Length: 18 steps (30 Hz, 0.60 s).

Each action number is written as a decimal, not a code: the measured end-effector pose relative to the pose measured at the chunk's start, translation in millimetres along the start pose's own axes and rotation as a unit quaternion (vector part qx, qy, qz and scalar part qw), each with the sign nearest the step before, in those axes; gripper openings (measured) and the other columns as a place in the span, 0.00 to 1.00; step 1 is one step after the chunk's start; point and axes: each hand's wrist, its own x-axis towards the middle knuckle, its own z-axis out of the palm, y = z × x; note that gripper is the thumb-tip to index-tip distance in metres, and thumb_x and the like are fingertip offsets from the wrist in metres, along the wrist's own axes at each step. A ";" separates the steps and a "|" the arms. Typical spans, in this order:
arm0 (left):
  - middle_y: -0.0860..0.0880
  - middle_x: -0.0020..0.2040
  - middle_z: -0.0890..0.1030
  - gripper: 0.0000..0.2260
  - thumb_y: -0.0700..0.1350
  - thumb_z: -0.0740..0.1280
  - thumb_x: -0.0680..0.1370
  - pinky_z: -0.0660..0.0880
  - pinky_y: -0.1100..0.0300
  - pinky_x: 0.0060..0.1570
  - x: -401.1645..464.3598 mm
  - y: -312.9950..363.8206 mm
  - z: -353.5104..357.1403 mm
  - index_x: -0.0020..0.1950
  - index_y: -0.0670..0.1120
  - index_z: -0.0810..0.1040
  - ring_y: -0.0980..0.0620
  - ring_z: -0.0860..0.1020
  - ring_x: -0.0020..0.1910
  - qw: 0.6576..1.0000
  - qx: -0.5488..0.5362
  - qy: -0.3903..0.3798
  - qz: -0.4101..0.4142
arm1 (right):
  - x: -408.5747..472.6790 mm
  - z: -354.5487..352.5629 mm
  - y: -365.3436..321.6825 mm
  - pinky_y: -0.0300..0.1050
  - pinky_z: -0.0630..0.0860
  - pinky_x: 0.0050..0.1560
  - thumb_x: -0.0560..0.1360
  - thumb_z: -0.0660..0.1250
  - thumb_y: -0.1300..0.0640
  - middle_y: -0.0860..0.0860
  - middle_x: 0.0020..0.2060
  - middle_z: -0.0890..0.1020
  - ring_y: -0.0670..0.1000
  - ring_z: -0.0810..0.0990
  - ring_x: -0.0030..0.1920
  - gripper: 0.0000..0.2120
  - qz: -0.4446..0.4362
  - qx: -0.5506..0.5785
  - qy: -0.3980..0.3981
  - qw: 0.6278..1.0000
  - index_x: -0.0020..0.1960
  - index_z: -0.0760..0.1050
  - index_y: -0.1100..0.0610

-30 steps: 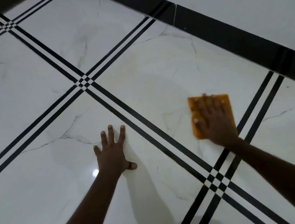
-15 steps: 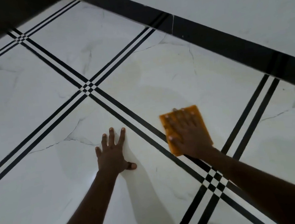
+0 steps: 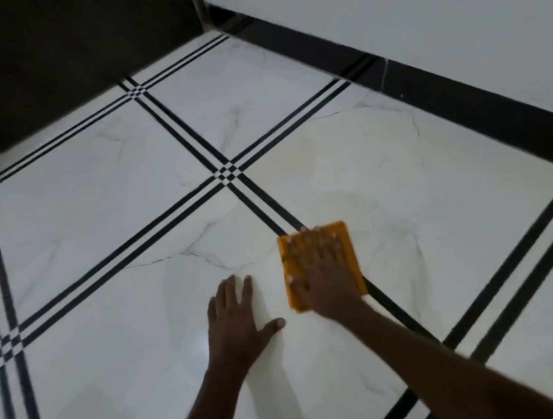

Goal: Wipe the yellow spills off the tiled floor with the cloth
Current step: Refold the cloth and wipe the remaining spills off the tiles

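An orange cloth (image 3: 346, 235) lies flat on the white marble floor tiles (image 3: 132, 225), over a pair of black tile lines. My right hand (image 3: 323, 273) presses down on it with fingers spread. My left hand (image 3: 235, 317) rests flat on the tile just left of the cloth, fingers apart, holding nothing. A faint yellowish film (image 3: 323, 149) tints the tile beyond the cloth, toward the wall.
A white wall (image 3: 418, 14) with a black skirting band (image 3: 427, 95) runs along the right. A dark piece of furniture or door (image 3: 45, 63) closes off the far left corner. Black double lines (image 3: 179, 217) cross the floor.
My right hand has slid the cloth to the left, across the black lines, close to my left hand. The view has shifted and now shows the room corner. My left hand stays planted.
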 end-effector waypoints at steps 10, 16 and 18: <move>0.46 0.84 0.40 0.56 0.72 0.69 0.68 0.52 0.47 0.80 -19.9 -56.1 -5.1 0.84 0.53 0.41 0.43 0.44 0.83 0.995 0.023 -0.093 -0.002 | 34.3 -11.1 103.2 0.71 0.59 0.74 0.82 0.49 0.40 0.65 0.77 0.65 0.71 0.65 0.75 0.33 0.077 -0.068 0.007 0.995 0.82 0.59 0.56; 0.47 0.84 0.45 0.50 0.66 0.71 0.72 0.56 0.48 0.78 -17.4 -62.8 -10.8 0.84 0.52 0.47 0.45 0.48 0.83 0.995 0.008 -0.100 0.000 | 89.4 4.6 -53.4 0.72 0.59 0.75 0.79 0.47 0.40 0.66 0.77 0.66 0.72 0.64 0.76 0.37 0.010 -0.007 -0.029 1.000 0.80 0.61 0.62; 0.46 0.84 0.49 0.47 0.67 0.69 0.73 0.58 0.47 0.77 -26.6 -72.2 -10.3 0.84 0.53 0.50 0.44 0.50 0.82 0.997 0.011 -0.074 -0.018 | 56.2 13.8 -85.7 0.70 0.50 0.79 0.81 0.44 0.37 0.61 0.82 0.55 0.67 0.53 0.82 0.36 -0.085 0.008 -0.066 0.994 0.84 0.50 0.55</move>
